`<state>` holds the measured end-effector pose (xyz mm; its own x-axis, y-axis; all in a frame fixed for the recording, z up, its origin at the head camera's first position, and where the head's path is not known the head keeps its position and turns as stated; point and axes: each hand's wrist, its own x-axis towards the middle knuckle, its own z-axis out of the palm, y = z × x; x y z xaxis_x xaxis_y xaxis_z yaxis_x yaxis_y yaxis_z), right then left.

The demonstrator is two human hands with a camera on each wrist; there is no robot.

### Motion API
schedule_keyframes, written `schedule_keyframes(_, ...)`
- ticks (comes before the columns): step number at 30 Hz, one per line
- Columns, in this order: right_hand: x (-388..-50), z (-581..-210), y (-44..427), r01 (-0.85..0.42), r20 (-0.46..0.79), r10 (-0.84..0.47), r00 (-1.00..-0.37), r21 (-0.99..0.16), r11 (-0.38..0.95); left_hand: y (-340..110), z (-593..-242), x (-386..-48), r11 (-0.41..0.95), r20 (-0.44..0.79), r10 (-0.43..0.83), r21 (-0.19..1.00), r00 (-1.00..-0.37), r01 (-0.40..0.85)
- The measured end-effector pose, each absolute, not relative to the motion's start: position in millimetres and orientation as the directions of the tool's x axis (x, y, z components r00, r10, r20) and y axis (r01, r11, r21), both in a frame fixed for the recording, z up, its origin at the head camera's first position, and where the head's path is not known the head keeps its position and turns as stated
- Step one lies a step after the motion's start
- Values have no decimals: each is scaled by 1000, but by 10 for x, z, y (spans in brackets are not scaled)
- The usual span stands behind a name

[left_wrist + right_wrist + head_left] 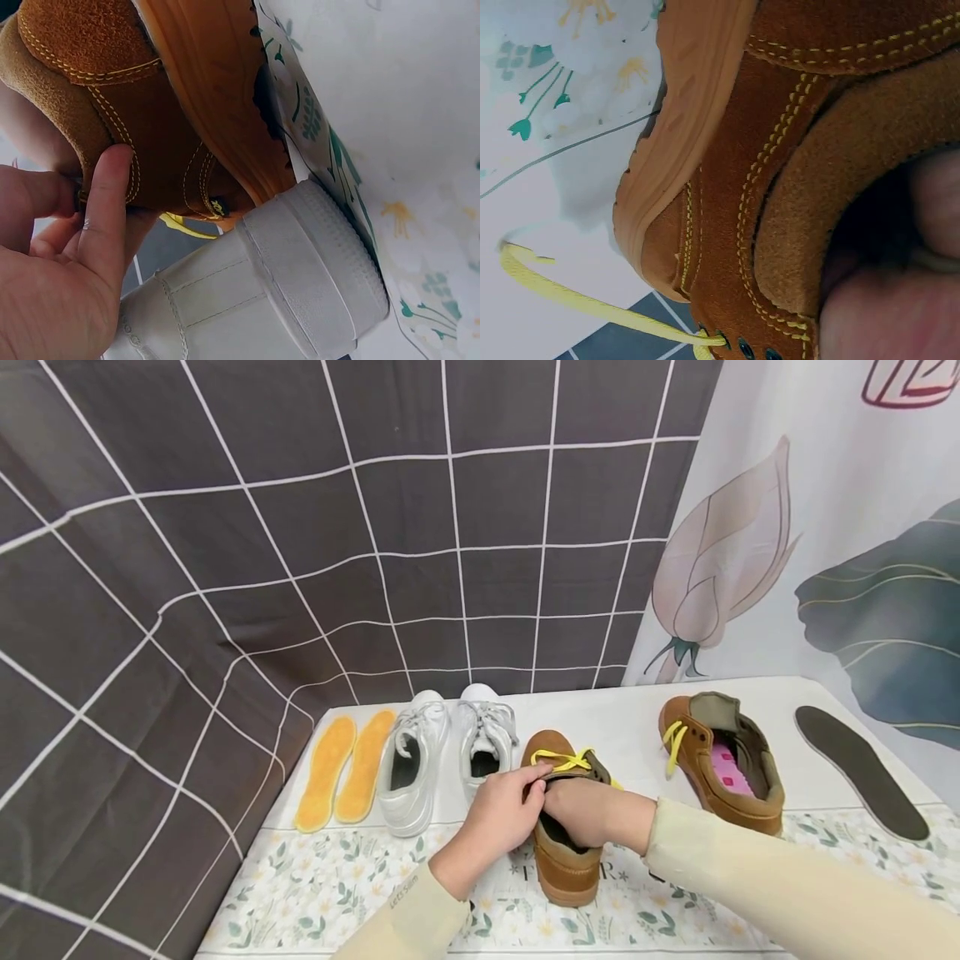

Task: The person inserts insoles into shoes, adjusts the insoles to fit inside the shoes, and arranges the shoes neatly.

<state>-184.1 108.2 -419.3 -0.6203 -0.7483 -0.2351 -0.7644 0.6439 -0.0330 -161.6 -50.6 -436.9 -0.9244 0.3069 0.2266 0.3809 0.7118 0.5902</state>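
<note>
A brown suede shoe [567, 877] with yellow laces [562, 760] stands on the table, toe pointing away from me. My left hand [501, 810] pinches its collar near the lacing; in the left wrist view the thumb [107, 199] presses the outer side while other fingers go over the edge. Down into the opening reaches my right hand [592, 810]. Its fingertips are hidden inside the shoe, and the right wrist view shows only part of the hand [900, 315] in the dark interior. Whether it grips anything there cannot be seen.
To the left stand two white sneakers [408, 810] beside two orange-yellow insoles [326, 772]. The other brown shoe [690, 760], with a pink insole [729, 770] inside, sits to the right. A dark insole [862, 768] lies at the far right of the cloth-covered table [615, 718].
</note>
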Motion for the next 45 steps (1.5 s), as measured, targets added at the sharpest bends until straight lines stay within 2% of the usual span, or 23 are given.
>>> schedule_keyframes(7, -1882, -4194, 1152, -799, -198, -805, -559, -131, 587, -510, -4385, -1603, 712, 236, 304, 588, -923, 385)
schedule_keyframes(13, -1812, -4200, 1244, -793, -22, -835, -550, -302, 530, -530, -4418, -1595, 681, 230, 293, 631, -928, 372)
schedule_keyframes(17, -1685, -4162, 1341, -775, 135, -791, -596, -357, 522, -516, -4433, -1547, 665, 228, 298, 647, -927, 373)
schedule_keyframes(21, -1520, -4114, 1486, -712, 231, -680, -696, -341, 613, -516, -4452, -1488, 609, 196, 316, 708, -928, 357)
schedule_keyframes(25, -1372, -4113, 1615, -615, 197, -586, -786, -342, 710, -535, -4485, -1419, 552, 96, 290, 796, -952, 248)
schedule_keyframes(30, -1234, -4173, 1702, -525, 64, -535, -842, -319, 789, -550, -4533, -1317, 408, -76, 270, 912, -960, 43)
schedule_keyframes(34, -1169, -4270, 1699, -514, 12, -542, -840, -338, 789, -557, -4575, -1282, 208, -194, 271, 968, -943, -139)
schedule_keyframes(38, -1143, -4383, 1670, -516, 20, -558, -829, -413, 751, -569, -4631, -1279, 8, -271, 293, 960, -917, -281)
schedule_keyframes(41, -1139, -4445, 1653, -495, 27, -545, -838, -456, 739, -586, -4668, -1275, -80, -280, 315, 944, -907, -319)
schedule_keyframes(45, -1149, -4481, 1647, -470, 28, -529, -848, -502, 726, -608, -4685, -1270, -128, -281, 324, 933, -904, -336)
